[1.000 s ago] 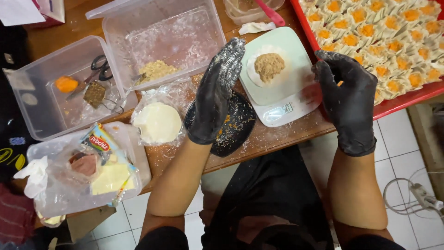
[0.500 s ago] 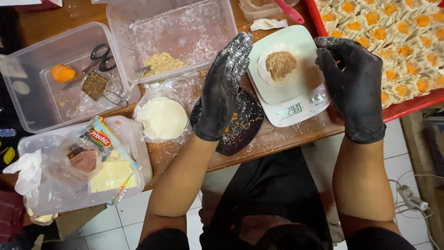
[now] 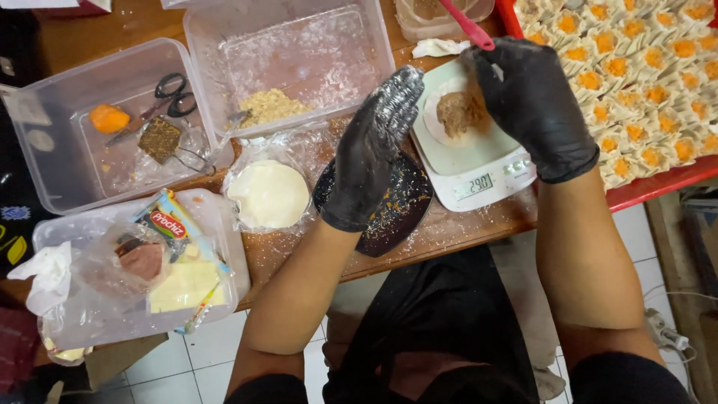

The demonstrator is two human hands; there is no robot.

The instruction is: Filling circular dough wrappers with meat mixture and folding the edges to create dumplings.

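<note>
Right hand (image 3: 535, 105) in its black glove is curled over the far side of the scale, fingers bent around the end of a pink spatula handle (image 3: 467, 24) that runs up and away to the left into a clear tub (image 3: 441, 16) at the table's back edge. Left hand (image 3: 374, 142) is mostly flat and open, fingers together and dusted with flour, holding nothing, hovering just left of the scale and above a dark round plate (image 3: 396, 213).

Biggest thing near them is the red tray (image 3: 658, 183) on the right, packed with rows of orange-topped dumplings (image 3: 643, 67). Then the white kitchen scale (image 3: 471, 161), sitting between the hands with its display facing the person. On it lies a round pale wrapper (image 3: 437, 123) with a brown lump of filling (image 3: 458, 112) in the middle, right under the right hand's fingertips.
</note>
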